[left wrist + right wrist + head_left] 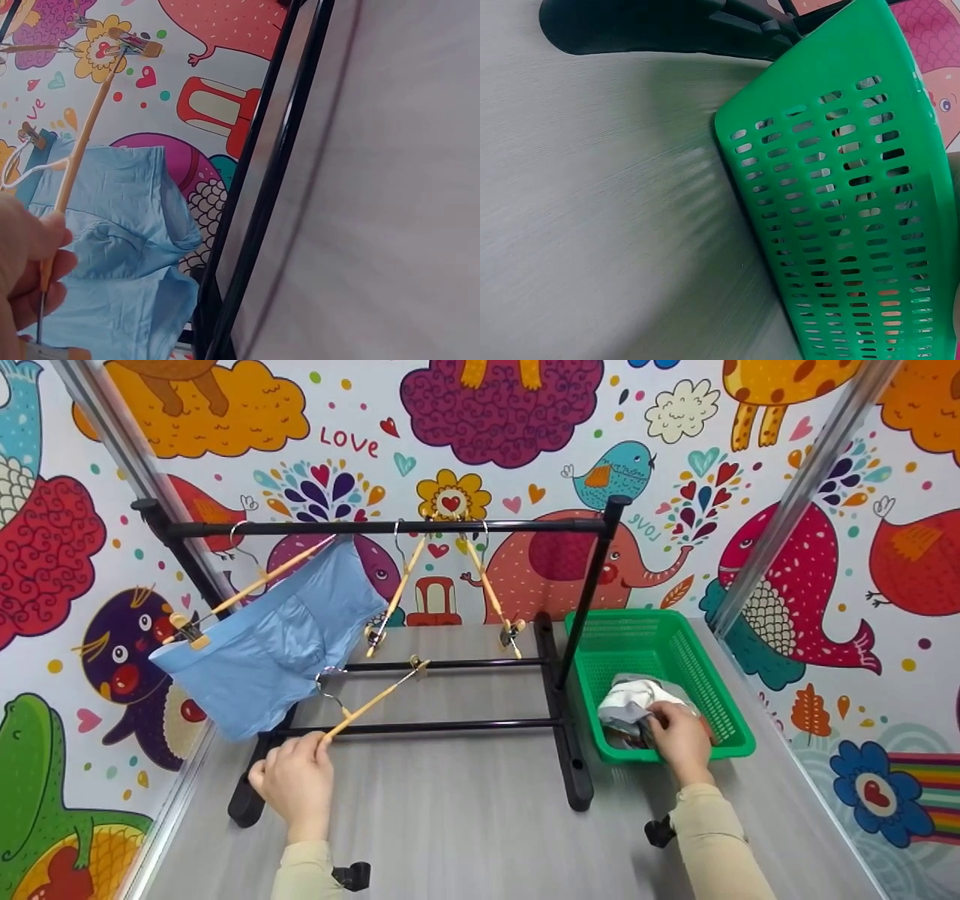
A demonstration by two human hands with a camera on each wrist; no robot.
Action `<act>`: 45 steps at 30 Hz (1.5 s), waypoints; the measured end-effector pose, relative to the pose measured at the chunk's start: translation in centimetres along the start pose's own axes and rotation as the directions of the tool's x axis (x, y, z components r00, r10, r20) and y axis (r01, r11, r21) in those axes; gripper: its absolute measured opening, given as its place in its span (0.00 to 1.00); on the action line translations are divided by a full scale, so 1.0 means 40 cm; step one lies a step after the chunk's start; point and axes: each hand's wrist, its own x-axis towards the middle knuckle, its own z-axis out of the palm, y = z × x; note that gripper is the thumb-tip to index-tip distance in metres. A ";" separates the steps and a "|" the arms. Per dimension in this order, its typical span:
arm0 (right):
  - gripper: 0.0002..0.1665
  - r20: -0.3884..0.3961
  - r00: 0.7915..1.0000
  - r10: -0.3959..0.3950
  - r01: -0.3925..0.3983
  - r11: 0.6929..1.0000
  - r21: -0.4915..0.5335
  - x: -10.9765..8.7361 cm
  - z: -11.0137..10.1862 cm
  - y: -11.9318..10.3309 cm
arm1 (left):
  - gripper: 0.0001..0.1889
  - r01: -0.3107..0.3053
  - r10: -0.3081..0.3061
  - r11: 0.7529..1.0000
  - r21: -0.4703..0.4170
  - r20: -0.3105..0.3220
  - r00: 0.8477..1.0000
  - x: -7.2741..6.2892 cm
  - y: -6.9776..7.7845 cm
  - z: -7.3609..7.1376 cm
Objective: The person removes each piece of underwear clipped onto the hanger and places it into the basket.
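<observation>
My left hand (296, 780) grips one end of a wooden clip hanger (367, 711) in front of the rack's lower bars. In the left wrist view the thumb and fingers wrap its wooden rod (79, 154), with a clip at each end and nothing clipped on. Over at the green basket (739, 746), my right hand (684, 742) reaches inside and pinches a grey-and-white cloth garment (637, 697). The right wrist view shows mostly the basket's slotted wall (832, 172), which hides the fingers. Light blue boxer briefs (277, 637) hang from another clip hanger (277, 574) on the rack.
A black metal rack (315, 528) stands on the grey tabletop (442, 810), its right foot (574, 780) beside the basket. Two bare clip hangers, one left (405, 574) and one right (484, 574), hang from the top bar. Cartoon-printed walls (360, 405) enclose the table.
</observation>
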 end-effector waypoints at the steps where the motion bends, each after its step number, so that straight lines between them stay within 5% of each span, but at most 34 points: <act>1: 0.09 0.004 1.000 0.000 0.000 1.000 -0.005 0.000 0.000 0.000 | 0.05 -0.002 0.002 1.000 0.001 -0.001 1.000 0.004 -0.001 -0.001; 28: 0.15 0.171 0.983 0.066 -0.051 0.994 -0.092 0.008 -0.010 -0.004 | 0.05 -0.001 0.001 0.999 0.037 0.013 1.000 0.167 0.014 -0.046; 45: 0.16 0.300 0.950 0.085 -0.052 0.992 -0.116 0.017 -0.018 -0.013 | 0.05 -0.009 0.010 0.999 0.053 -0.016 1.000 0.248 0.033 -0.071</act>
